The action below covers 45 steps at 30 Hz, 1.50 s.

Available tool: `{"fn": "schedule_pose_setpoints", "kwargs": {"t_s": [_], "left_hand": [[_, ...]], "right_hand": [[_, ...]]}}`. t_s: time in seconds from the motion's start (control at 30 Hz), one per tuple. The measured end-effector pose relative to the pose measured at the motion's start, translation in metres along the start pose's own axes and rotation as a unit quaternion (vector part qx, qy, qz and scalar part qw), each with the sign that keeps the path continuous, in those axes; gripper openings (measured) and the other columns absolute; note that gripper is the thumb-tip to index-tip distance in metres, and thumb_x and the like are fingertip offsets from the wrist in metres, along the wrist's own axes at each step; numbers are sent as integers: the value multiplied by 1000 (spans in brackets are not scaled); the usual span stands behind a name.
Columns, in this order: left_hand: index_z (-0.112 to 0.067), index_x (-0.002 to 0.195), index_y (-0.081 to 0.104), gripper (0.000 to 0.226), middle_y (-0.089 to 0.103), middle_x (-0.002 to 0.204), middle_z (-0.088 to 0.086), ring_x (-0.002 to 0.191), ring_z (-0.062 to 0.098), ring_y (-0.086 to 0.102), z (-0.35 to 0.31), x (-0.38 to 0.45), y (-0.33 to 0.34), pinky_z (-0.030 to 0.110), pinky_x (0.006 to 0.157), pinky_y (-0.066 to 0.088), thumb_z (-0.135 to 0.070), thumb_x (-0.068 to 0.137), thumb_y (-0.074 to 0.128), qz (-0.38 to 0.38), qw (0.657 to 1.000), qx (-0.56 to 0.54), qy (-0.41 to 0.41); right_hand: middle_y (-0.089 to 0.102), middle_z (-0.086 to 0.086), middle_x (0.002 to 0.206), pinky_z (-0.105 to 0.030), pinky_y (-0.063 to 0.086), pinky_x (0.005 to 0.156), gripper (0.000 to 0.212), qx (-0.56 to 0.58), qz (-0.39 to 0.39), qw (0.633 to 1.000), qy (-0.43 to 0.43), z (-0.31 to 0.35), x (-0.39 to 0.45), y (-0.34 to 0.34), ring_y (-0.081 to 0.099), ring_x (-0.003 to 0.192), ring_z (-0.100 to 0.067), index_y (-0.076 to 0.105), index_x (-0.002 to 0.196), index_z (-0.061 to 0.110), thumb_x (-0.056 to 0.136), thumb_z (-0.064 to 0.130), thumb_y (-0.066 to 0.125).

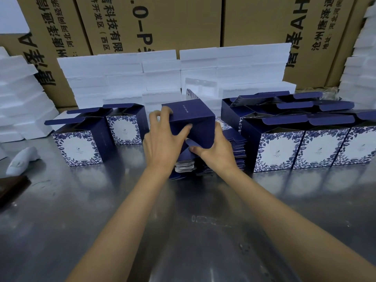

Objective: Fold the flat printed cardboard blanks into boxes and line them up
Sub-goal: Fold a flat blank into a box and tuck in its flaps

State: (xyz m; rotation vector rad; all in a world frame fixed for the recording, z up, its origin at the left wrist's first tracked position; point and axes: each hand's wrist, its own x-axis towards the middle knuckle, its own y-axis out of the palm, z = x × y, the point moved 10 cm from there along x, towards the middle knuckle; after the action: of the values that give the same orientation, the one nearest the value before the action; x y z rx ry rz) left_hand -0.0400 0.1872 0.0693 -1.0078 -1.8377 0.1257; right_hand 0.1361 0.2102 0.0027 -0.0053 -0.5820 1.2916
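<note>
A navy cardboard box (193,119), half formed and tilted, is held over the stack of flat blanks (237,151) at the table's middle. My left hand (162,139) grips its left side, fingers over the top edge and thumb across the near face. My right hand (215,151) holds the lower right side, thumb pressing a rounded bottom flap (193,143). Two folded boxes with blue floral fronts and open lids stand at the left (78,149) (126,129). A row of folded boxes (313,147) stands at the right, more behind them.
The steel table (183,231) stretches toward me. White foam blocks (162,78) are piled behind the boxes and at both sides. Brown shipping cartons (183,21) form the back wall. A white object (22,159) and a dark flat item (12,188) lie at the left.
</note>
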Motion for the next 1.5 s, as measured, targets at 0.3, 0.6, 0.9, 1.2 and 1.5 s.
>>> {"fn": "schedule_pose_setpoints", "kwargs": {"t_s": [0.3, 0.6, 0.9, 1.2, 1.5], "left_hand": [[-26, 108, 48, 45, 50, 122, -5, 81, 29, 62, -3, 4, 2, 34, 69, 35, -55, 83, 70, 9, 1000, -7, 18], [-56, 134, 45, 50, 47, 129, -28, 99, -16, 54, 24, -9, 7, 24, 93, 46, -73, 87, 45, 86, 971, -214, -59], [-34, 141, 52, 74, 54, 147, -1, 140, 24, 45, 43, -15, 40, 53, 118, 33, -81, 86, 41, 176, 871, -387, -245], [-52, 153, 10, 133, 27, 163, 0, 143, 13, 35, 34, -31, 25, 40, 118, 26, -83, 45, 81, 184, 861, -406, -247], [-51, 111, 62, 34, 69, 107, -25, 98, -5, 66, -5, -63, 20, 15, 76, 51, -64, 80, 69, 185, 877, -415, -154]], "right_hand": [[70, 8, 114, -13, 46, 70, 69, 18, -35, 999, 21, -6, -1, 0, 66, 101, -13, 43, 138, 33, 81, 16, 76], [68, 15, 119, -32, 51, 98, 69, 95, 67, 991, 64, -1, 0, 6, 64, 110, -4, 47, 138, 33, 78, 35, 80], [50, 10, 152, -51, 36, 116, 99, 174, 73, 967, 170, 16, 1, -12, 48, 138, -18, 47, 147, 42, 62, 92, 39], [67, -1, 91, -40, 60, 77, 18, 215, 17, 955, 202, -3, -7, -56, 61, 86, -24, 63, 93, 15, 95, 14, 46], [67, -6, 98, -33, 58, 69, 38, -4, 68, 990, 125, -8, -34, -87, 64, 86, -30, 64, 115, 23, 97, -6, 48]]}}
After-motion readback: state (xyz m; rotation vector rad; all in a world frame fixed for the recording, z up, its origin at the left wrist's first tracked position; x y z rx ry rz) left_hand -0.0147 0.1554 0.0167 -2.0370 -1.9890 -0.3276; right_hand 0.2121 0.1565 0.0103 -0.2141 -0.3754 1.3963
